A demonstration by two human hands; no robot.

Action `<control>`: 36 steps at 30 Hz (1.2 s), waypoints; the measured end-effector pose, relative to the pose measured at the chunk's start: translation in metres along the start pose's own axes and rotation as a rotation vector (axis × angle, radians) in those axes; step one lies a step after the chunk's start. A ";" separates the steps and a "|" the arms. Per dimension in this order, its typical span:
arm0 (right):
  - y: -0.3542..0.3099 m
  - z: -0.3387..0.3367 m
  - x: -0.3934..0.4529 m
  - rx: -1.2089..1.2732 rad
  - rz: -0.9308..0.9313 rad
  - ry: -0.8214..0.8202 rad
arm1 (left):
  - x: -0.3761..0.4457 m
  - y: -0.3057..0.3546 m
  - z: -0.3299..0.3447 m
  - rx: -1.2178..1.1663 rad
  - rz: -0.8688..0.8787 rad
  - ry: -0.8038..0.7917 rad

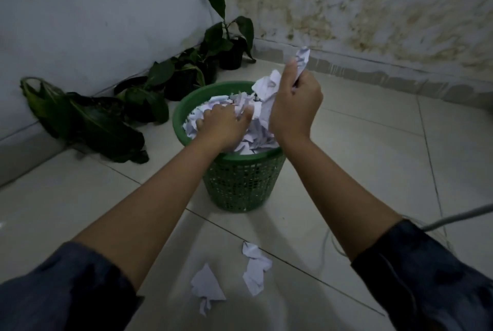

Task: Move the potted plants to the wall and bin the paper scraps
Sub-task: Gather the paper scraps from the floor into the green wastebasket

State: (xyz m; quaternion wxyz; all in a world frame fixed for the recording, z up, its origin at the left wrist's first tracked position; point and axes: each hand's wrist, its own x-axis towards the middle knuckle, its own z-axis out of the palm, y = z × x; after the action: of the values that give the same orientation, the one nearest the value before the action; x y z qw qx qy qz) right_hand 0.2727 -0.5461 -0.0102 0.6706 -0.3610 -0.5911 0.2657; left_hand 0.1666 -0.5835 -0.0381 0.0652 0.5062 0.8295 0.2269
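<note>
A green mesh bin (241, 183) stands on the tiled floor, heaped with white paper scraps (256, 137). My left hand (222, 123) rests palm-down on the heap, fingers spread among the scraps. Above the bin's far right rim, my right hand (293, 102) is closed around a crumpled paper piece (301, 57) that sticks up out of the fist. Two loose scraps lie on the floor close to me, one (254, 268) to the right and one (206, 286) to the left. Several potted plants (186, 74) in dark pots line the left wall, up to the corner.
A large-leaved plant (88, 122) droops onto the floor at the left wall. A grey cable (458, 217) runs across the tiles at the right. The right wall (373, 15) is stained. Open tiled floor lies right of the bin.
</note>
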 end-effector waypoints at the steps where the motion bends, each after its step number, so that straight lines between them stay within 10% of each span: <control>1: 0.002 0.002 0.002 -0.037 -0.007 -0.051 | -0.001 0.002 -0.001 0.024 0.000 -0.008; 8: 0.027 0.011 0.014 -0.739 0.200 -0.936 | -0.011 -0.008 -0.030 -0.425 -0.030 0.193; 16: -0.007 -0.057 -0.032 -0.275 -0.167 -0.582 | -0.084 -0.045 -0.027 -0.444 0.500 0.553; 21: 0.030 -0.104 -0.116 -0.164 -0.278 -0.690 | -0.156 -0.095 0.035 -0.177 0.719 0.096; 28: 0.103 -0.125 -0.182 -0.563 -0.041 -1.505 | -0.202 -0.162 0.105 0.064 0.511 -0.527; 36: 0.119 -0.142 -0.210 -0.611 -0.189 -1.297 | -0.206 -0.180 0.106 0.004 0.621 -0.324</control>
State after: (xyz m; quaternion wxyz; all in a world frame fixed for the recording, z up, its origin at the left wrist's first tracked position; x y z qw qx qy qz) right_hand 0.3869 -0.6634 -0.2368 0.0743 -0.2494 -0.9466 0.1902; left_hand 0.1555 -0.7986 -0.2371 0.1227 0.7640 0.6153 0.1509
